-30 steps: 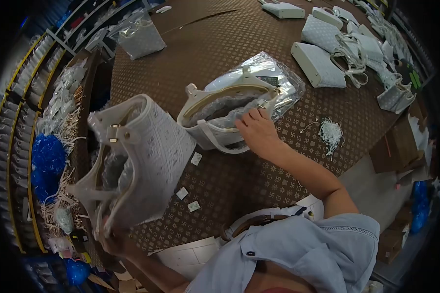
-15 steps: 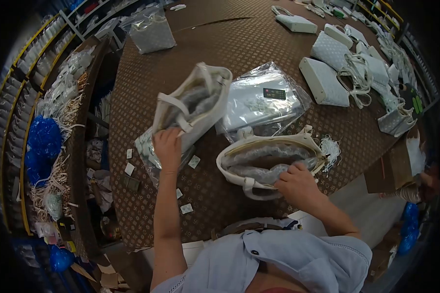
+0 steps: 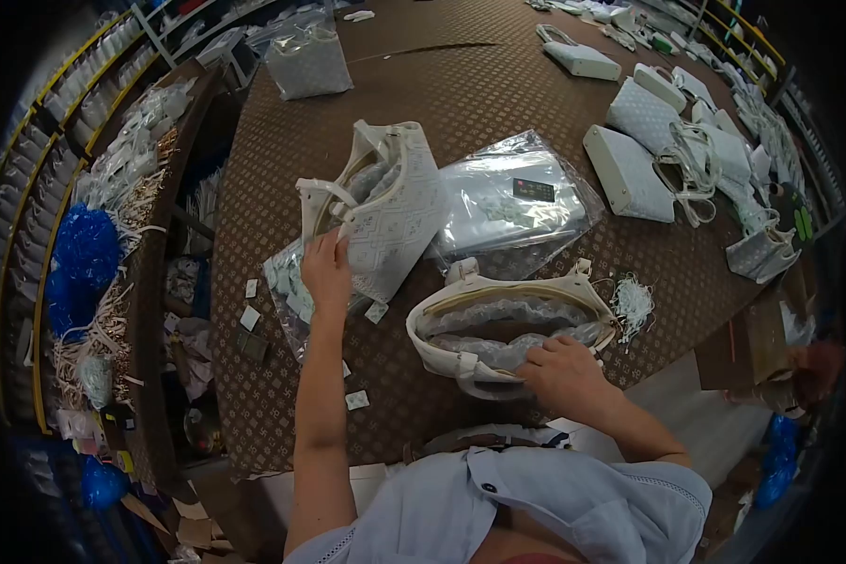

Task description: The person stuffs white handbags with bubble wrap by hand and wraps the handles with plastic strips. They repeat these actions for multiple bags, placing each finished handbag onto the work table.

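Observation:
My left hand [image 3: 327, 268] is closed on the near rim of a patterned white handbag [image 3: 397, 224], which tilts so that its side panel shows. Grey plastic wrap is stuffed inside that bag. Nearer to me, a second white handbag [image 3: 438, 360] stands with its mouth open, clear bubbly plastic lining the inside. The fingers of my right hand [image 3: 566, 378] are curled over this bag's near rim at the right; the fingertips are partly hidden. Between and behind the bags lies a stack of clear plastic bags [image 3: 498, 211] with a small black rectangle [image 3: 533, 190] on top.
White strings [image 3: 633, 308] lie in a heap right of the near bag. Small white packets [image 3: 249, 318] are scattered on the brown patterned table [image 3: 423, 85] at the left. More white handbags [image 3: 630, 174] crowd the right side. A plastic-wrapped bag [image 3: 308, 68] stands at the back left.
The left handbag has tipped, turning its patterned side panel into sight and its opening leftward. My right hand stays on the near bag's rim. The whole view has shifted slightly.

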### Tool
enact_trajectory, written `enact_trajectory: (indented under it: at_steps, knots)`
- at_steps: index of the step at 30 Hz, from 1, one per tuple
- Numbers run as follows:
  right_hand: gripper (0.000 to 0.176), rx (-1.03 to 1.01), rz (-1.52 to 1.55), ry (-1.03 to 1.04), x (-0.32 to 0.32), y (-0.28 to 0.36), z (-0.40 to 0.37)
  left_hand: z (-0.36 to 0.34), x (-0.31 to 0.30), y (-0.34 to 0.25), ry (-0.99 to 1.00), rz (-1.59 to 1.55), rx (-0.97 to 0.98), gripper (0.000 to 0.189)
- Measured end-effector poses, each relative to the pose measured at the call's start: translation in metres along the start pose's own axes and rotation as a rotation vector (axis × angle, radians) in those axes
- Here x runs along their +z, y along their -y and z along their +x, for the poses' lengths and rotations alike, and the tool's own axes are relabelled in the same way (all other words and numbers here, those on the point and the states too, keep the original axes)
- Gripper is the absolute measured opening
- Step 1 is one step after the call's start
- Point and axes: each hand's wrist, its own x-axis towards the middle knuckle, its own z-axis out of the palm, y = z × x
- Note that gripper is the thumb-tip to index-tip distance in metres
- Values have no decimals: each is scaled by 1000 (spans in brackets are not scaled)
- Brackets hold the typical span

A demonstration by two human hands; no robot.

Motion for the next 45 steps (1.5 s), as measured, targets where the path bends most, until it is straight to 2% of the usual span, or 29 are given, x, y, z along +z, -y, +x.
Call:
enact_trajectory:
  at_steps: [2,6,12,14,15,17,21,23,24,26,28,30,31,32,34,35,37,39,40,42,43,45]
  knots:
    - [8,11,16,-12,3,2,-2,-1,4,0,-155,114,63,19]
    - [7,34,61,-26,0,8,-4,-16,13,0,-288,311,132,21]
    - [5,35,125,-27,5,10,-8,-12,33,-8,-429,455,-23,26]
    - [6,56,130,-23,2,13,-7,2,32,-18,-289,546,-84,31]
    - [6,47,136,-19,3,14,-6,5,31,-21,-288,555,-90,31]
    - [6,55,108,-3,3,15,-5,8,29,-26,-86,440,5,34]
    - [6,71,115,-19,4,16,-5,-2,24,-24,-68,374,54,37]
    - [6,67,100,-54,5,16,-5,-6,7,-35,-189,274,226,42]
    - [6,72,102,-49,6,16,-5,-12,-7,-46,-183,270,225,42]
    - [10,83,48,-90,8,16,-6,-33,-52,-82,-34,-121,358,47]
    - [12,70,32,-52,8,14,-5,-57,-80,-99,421,-593,454,51]
    - [14,44,15,-18,10,12,3,-81,-93,-123,834,-694,332,55]
    - [11,13,11,-79,15,11,7,-90,-83,-127,711,-625,408,60]
    - [9,-12,7,-140,19,9,10,-95,-82,-126,714,-630,407,60]
    - [12,-17,-48,-180,24,10,19,-101,-82,-124,647,-430,326,65]
    - [15,-35,-101,-221,24,11,23,-104,-82,-124,622,-369,263,60]
    - [13,-35,-137,-220,23,14,22,-106,-79,-120,617,-312,280,57]
    - [16,-52,106,-421,20,20,17,-104,-74,-113,598,-239,284,54]
    - [16,-71,112,-415,17,26,8,-104,-69,-108,563,-289,300,50]
    - [18,73,544,-134,9,36,-12,-102,-67,-104,520,-329,311,45]
    - [18,65,541,-132,20,34,-12,-101,-65,-105,516,-366,297,42]
    - [42,184,351,-52,69,24,-10,-103,-64,-105,516,-409,285,39]
